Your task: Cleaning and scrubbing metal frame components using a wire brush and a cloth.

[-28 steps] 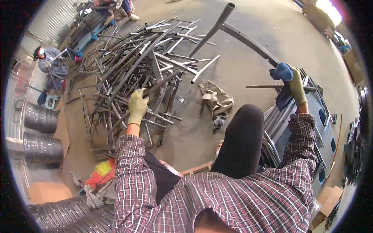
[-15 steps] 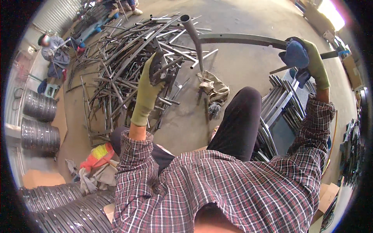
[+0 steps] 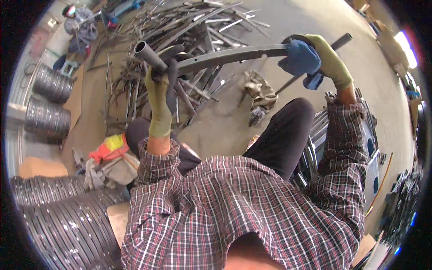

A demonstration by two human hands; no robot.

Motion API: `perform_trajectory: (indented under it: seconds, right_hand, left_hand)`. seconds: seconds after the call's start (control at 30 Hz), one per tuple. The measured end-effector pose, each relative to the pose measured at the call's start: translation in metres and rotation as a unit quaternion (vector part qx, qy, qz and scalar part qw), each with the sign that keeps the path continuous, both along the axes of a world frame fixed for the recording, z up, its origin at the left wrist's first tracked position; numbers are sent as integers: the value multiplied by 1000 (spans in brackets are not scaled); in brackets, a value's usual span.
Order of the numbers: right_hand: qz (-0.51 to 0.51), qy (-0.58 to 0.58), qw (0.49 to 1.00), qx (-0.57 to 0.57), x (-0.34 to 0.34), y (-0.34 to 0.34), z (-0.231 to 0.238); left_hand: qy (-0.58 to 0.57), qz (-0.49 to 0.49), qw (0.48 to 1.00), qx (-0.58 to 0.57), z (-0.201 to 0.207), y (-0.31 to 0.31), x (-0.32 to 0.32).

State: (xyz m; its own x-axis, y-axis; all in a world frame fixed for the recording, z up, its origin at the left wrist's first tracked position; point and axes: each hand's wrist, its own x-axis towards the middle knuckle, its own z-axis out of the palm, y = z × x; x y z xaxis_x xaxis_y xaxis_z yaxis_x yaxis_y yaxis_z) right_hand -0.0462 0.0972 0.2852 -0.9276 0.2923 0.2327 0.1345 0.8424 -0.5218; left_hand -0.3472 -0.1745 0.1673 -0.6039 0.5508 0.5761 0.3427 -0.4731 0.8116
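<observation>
A dark metal frame (image 3: 234,56), made of a gently curved flat bar with a round tube across each end, is held up in front of me. My left hand (image 3: 158,94), in a yellow-green glove with dark fingers, is closed round the left tube just below its open end. At the far end of the bar my right hand (image 3: 330,60), gloved the same way, grips the frame with a blue cloth (image 3: 300,58). The cloth wraps over the bar near the right tube. The right fingers are partly hidden behind it.
A large heap of loose metal tubes (image 3: 225,20) covers the floor ahead. A brownish rag (image 3: 260,87) lies before my knees. Stacked metal parts (image 3: 318,130) stand by my right leg. Ribbed black stacks (image 3: 67,229) and an orange-yellow cloth (image 3: 108,147) are at left. A person (image 3: 83,27) sits far left.
My left hand has gone from spread fingers to closing on the left tube. The frame has shifted left and closer to that hand; the right hand and blue cloth moved left with it.
</observation>
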Motion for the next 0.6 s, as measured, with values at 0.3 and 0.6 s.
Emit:
perform_trajectory:
  seconds: [0.3, 0.6]
  right_hand:
    - [13, -7, 1000, -1, -84, 27, -121]
    - [-387, 621, 607, -310, -1, 57, -240]
  left_hand:
    - [60, 194, 973, -111, -9, -9, -10]
    - [90, 237, 951, -179, -5, 13, -1]
